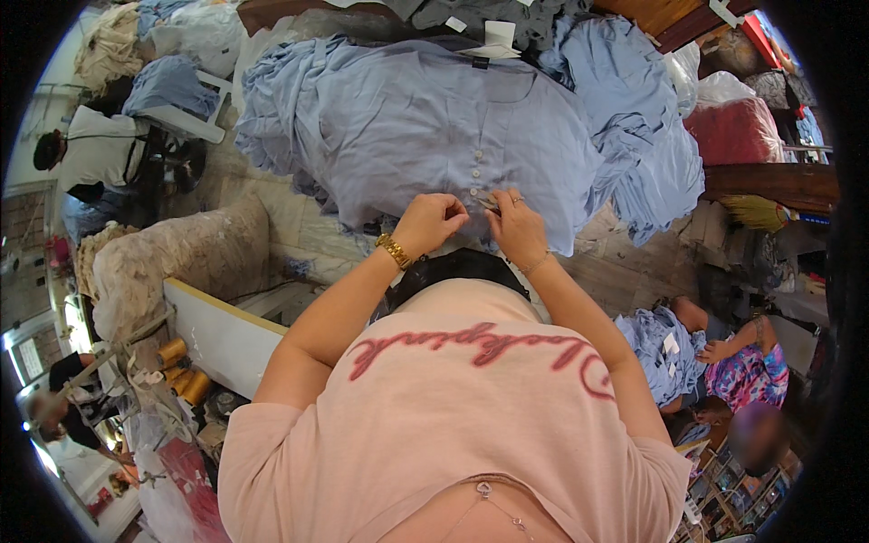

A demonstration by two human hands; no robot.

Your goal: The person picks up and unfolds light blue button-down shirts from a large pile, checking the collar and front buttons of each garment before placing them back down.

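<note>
A light blue shirt (407, 118) lies spread out in front of me, with its neckline at the far side and a row of small white buttons (477, 170) down its front. Over its near edge my left hand (433, 223) is closed in a pinch; whatever its fingertips hold is too small to make out. Beside it, my right hand (518, 226) grips small grey thread snips (489, 203) close to the lowest visible button. The fingertips of both hands are near each other, a short gap apart.
More light blue garments (625, 118) are heaped on the right. A large wrapped bundle (181, 253) and a white board (222, 335) stand at left, near gold thread cones (186, 376). At lower right another person's hand (720, 351) rests by blue cloth (661, 353). Another person (104, 145) is far left.
</note>
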